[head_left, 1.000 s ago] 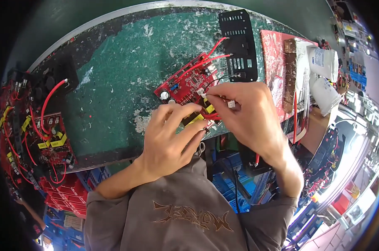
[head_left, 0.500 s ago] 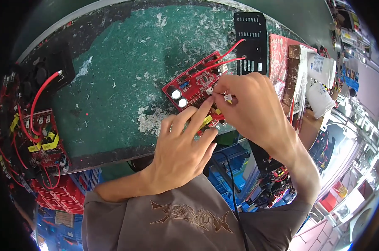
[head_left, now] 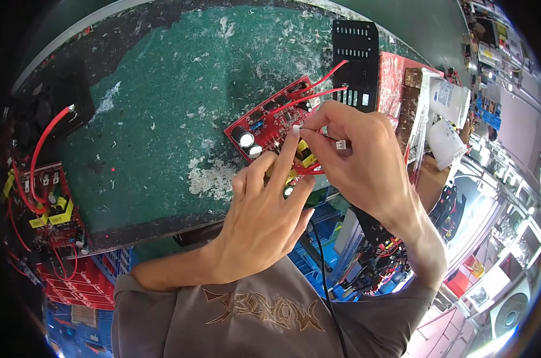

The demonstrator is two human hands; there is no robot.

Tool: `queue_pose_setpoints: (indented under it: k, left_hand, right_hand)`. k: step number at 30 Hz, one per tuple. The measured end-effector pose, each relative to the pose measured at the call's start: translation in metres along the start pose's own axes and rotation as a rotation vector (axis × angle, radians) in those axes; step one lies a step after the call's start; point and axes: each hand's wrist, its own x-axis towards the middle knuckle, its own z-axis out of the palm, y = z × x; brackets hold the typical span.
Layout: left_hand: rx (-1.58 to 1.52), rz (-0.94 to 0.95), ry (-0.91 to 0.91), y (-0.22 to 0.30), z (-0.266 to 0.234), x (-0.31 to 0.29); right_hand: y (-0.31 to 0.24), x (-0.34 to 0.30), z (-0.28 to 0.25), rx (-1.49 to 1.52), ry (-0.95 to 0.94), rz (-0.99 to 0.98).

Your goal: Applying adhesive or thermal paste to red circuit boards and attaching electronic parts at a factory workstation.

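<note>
A red circuit board (head_left: 274, 123) lies tilted on the worn green bench, with capacitors, yellow-taped parts and two thick red wires on it. My right hand (head_left: 366, 164) is closed in a pinch on a thin cable over the board's right side. One white plug (head_left: 341, 144) of this cable hangs loose beside the thumb. Another small white connector (head_left: 296, 129) sits at the fingertips; whether it is seated in the board cannot be made out. My left hand (head_left: 252, 218) has its fingers spread over the board's near edge, the index fingertip against that connector.
A black slotted metal plate (head_left: 357, 65) lies beyond the board, beside a red panel and white bags (head_left: 449, 98). At the left are a second red board (head_left: 58, 232) and a black fan (head_left: 49, 113). Blue crates (head_left: 318, 250) stand below the bench's near edge.
My right fingers have drawn back slightly from the white connector, which shows more now. The loose plug has swung to the right. My left index finger stays at the connector; the whole view has shifted a little.
</note>
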Motion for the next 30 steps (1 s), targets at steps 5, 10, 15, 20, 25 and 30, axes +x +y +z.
queue_pose_setpoints:
  k: [5,10,15,20,25,30]
  left_hand:
    - [0.022,0.061,0.031,-0.001,-0.002,0.002]
    - [0.040,0.076,0.058,-0.010,0.004,-0.001]
    - [0.039,0.106,0.106,-0.013,0.005,-0.006]
    - [0.034,0.134,0.109,-0.016,0.005,-0.005]
    - [-0.043,0.175,0.144,-0.021,0.002,-0.008]
    - [-0.220,0.248,0.214,-0.025,0.001,-0.019]
  right_hand:
    - [0.005,0.004,0.001,-0.029,-0.015,-0.016]
    - [0.009,0.007,0.003,-0.115,-0.084,-0.032]
    - [0.008,0.006,0.003,-0.140,-0.137,-0.019]
    - [0.007,0.003,0.004,-0.196,-0.089,-0.062]
    - [0.006,0.004,0.006,-0.275,-0.093,-0.090]
    - [0.002,0.008,0.006,-0.318,-0.117,-0.079]
